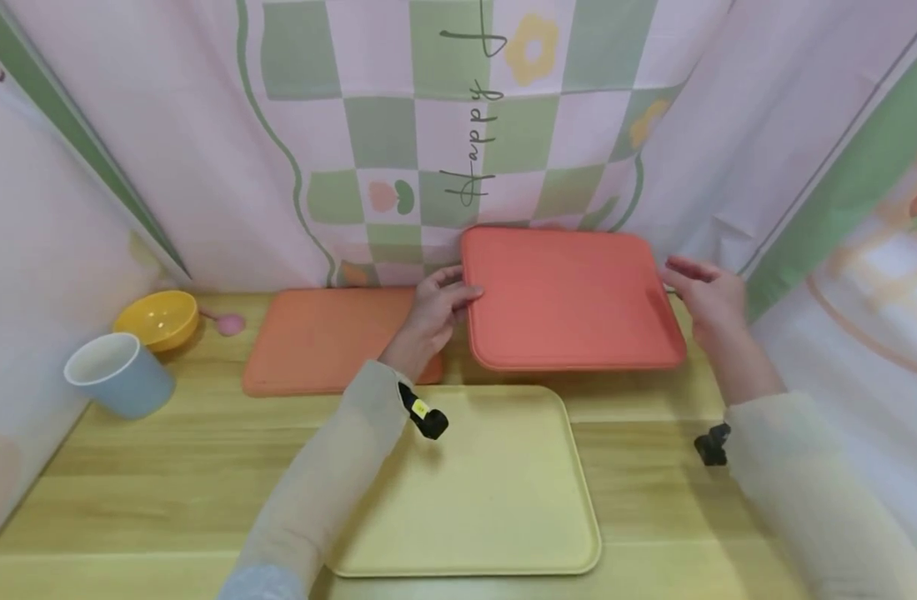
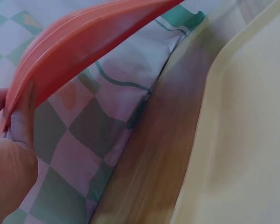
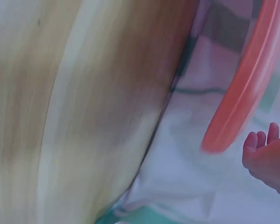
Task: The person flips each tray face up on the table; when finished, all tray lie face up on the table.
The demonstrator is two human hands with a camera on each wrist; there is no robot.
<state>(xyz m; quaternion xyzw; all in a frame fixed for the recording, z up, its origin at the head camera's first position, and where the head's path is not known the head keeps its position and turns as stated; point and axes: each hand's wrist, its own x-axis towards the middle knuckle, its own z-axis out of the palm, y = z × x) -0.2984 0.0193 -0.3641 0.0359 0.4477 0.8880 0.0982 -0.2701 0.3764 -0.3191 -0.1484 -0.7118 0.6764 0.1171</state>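
A red tray (image 1: 571,300) is raised above the back of the table and tilted. My left hand (image 1: 432,315) pinches its left edge, thumb on one face and fingers on the other. In the left wrist view, that grip on the red rim (image 2: 65,56) shows close up. Beyond the tray's right edge, my right hand (image 1: 709,298) is held with loosely bent fingers. The right wrist view shows a gap between these fingers (image 3: 261,140) and the tray. Under my left forearm lies a pale yellow tray (image 1: 488,492), partly covered by the sleeve.
An orange tray (image 1: 323,342) lies at the back, left of the red one. At the far left are a blue cup (image 1: 132,387), a yellow bowl (image 1: 158,321) and a pink spoon (image 1: 230,324). A checkered curtain (image 1: 383,133) hangs along the table's back edge.
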